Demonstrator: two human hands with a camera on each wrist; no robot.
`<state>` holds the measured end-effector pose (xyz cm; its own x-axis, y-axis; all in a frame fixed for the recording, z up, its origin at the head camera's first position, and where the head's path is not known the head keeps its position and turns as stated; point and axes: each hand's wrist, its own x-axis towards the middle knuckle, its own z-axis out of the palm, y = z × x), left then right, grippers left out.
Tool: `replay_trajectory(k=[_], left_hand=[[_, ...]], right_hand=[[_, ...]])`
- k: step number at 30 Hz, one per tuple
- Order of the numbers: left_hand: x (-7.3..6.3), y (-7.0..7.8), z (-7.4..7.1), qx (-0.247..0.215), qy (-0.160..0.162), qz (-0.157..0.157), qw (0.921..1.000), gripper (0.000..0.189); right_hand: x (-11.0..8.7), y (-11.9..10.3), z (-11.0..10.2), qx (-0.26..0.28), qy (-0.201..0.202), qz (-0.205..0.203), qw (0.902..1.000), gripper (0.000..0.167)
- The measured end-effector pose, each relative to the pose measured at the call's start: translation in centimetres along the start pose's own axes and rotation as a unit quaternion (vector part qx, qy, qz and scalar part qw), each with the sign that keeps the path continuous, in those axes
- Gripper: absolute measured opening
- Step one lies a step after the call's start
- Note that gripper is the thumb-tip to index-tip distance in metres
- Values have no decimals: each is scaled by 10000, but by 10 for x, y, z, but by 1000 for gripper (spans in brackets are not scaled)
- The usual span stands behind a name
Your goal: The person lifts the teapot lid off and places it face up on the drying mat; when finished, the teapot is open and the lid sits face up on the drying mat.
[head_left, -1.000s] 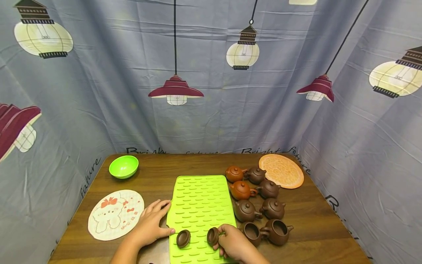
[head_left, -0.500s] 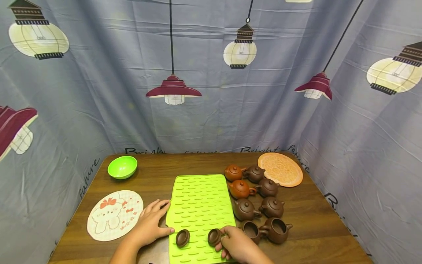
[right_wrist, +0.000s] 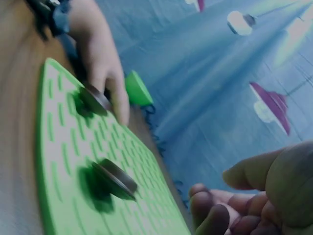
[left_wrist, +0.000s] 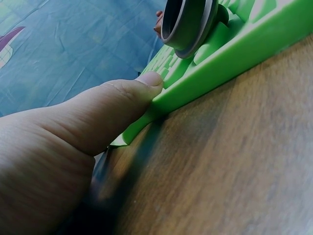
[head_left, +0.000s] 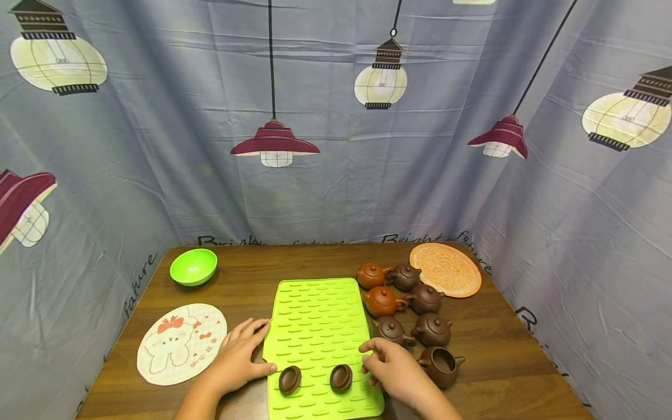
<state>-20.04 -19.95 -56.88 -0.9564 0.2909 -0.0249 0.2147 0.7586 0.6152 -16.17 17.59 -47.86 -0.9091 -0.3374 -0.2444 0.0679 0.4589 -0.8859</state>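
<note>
Two dark brown teapot lids rest on the ribbed green mat [head_left: 320, 326], a left lid [head_left: 290, 380] and a right lid [head_left: 341, 378], undersides showing. My left hand [head_left: 236, 361] lies at the mat's left edge with fingers spread; in the left wrist view its thumb [left_wrist: 122, 103] touches that edge. Over the mat's right edge, my right hand [head_left: 395, 370] has relaxed fingers, its thumb apart from them and nothing held. A lidless brown teapot [head_left: 443, 373] stands to its right. The right hand hides the other lidless teapot.
Lidded teapots stand in two columns right of the mat, among them an orange-brown teapot [head_left: 384, 301] and a dark brown teapot [head_left: 433, 330]. An orange round placemat [head_left: 446, 269] lies back right. On the left are a bunny placemat [head_left: 181, 344] and a green bowl [head_left: 193, 267].
My right hand has let go of the right lid, leaving it on the mat, and has moved right, covering the nearer lidless teapot. The left hand has stayed put.
</note>
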Motion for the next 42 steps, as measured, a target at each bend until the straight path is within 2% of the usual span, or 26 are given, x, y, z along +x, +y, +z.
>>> replay_trajectory(k=[5, 11, 16, 21, 26, 35, 42], left_hand=[[0, 0, 1, -4, -20, 13, 10000, 103], [1, 0, 2, -20, -32, 10, 10000, 103], [1, 1, 1, -61, -31, -13, 10000, 104], [0, 0, 1, -61, -44, -27, 10000, 104], [0, 0, 1, -34, -17, -20, 10000, 105], [1, 2, 1, -71, -24, -6, 10000, 105], [-1, 2, 0, -65, 13, 16, 10000, 105]], right_hand=[[6, -2, -14, -227, 792, -55, 9966, 27], [19, 4, -29, -198, 1999, 81, 9796, 18], [30, 15, -39, -414, 2459, 102, 9684, 22], [39, 27, -43, -1044, 2454, 204, 9636, 28], [44, 35, -43, -1163, 2222, 274, 9677, 33], [44, 38, -47, -1358, 2100, 411, 9673, 20], [45, 39, -45, -1680, 2125, 257, 9623, 14]])
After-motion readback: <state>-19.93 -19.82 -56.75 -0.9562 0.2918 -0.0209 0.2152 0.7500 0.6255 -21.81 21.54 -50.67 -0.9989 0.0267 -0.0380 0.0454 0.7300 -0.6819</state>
